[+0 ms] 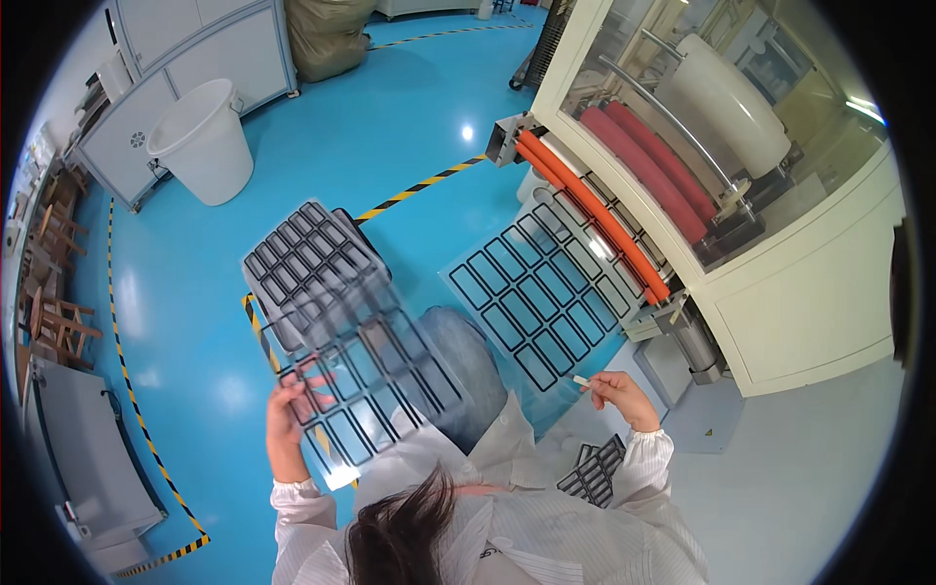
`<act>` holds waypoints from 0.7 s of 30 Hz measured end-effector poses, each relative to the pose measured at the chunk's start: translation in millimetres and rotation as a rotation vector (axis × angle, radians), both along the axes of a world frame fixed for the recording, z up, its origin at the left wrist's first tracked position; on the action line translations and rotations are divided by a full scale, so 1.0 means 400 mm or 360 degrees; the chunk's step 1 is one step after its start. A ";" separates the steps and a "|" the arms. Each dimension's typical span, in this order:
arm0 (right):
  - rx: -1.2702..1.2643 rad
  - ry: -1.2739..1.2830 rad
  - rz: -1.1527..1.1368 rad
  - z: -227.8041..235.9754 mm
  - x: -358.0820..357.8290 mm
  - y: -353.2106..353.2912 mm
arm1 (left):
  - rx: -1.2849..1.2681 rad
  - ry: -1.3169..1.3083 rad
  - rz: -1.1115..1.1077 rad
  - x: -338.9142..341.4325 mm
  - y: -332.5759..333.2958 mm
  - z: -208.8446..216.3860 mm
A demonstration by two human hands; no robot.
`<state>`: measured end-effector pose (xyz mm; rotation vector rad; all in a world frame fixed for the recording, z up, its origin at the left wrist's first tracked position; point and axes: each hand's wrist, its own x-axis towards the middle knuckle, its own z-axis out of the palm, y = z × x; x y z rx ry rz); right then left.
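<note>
My left hand point(289, 408) grips the left edge of a clear plastic sheet point(375, 385) printed with rows of black rectangular outlines. Motion blurs this sheet, which is tilted above my lap. Beyond it lies a stack of similar sheets point(317, 255), partly covered by the held one. Pinched in my right hand point(624, 398) is a small, thin white stick-shaped tool point(581, 380); its exact kind does not show. Its tip is close to the near corner of another clear sheet with black outlines point(531, 304), which hangs out from the orange rollers point(591, 214) of a machine.
The cream machine point(809, 322) with its windowed housing stands on the right. More black-outlined pieces point(593, 472) lie low beside my right forearm. A white bin point(205, 146) stands at far left, near grey cabinets point(229, 54). Yellow-black tape point(421, 189) marks the blue floor.
</note>
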<state>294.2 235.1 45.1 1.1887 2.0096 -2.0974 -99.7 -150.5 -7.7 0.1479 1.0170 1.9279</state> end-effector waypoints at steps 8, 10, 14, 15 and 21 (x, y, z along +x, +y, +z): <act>0.0057 0.0008 0.0194 0.101 -0.021 -0.025 | 0.0001 0.0027 0.0107 0.044 0.139 -0.016; 0.0071 0.0005 0.0208 0.109 -0.019 -0.034 | 0.0013 -0.0034 -0.0036 0.094 0.242 -0.006; 0.0070 0.0002 0.0269 0.127 -0.017 -0.060 | 0.0189 -0.0174 -0.0291 0.205 0.420 -0.008; 0.0064 -0.0011 0.0305 0.135 -0.014 -0.064 | 0.0169 -0.0171 -0.0288 0.223 0.449 -0.002; -0.0001 0.0060 0.0500 0.164 0.001 -0.049 | 0.0169 -0.0132 -0.0243 0.287 0.531 -0.002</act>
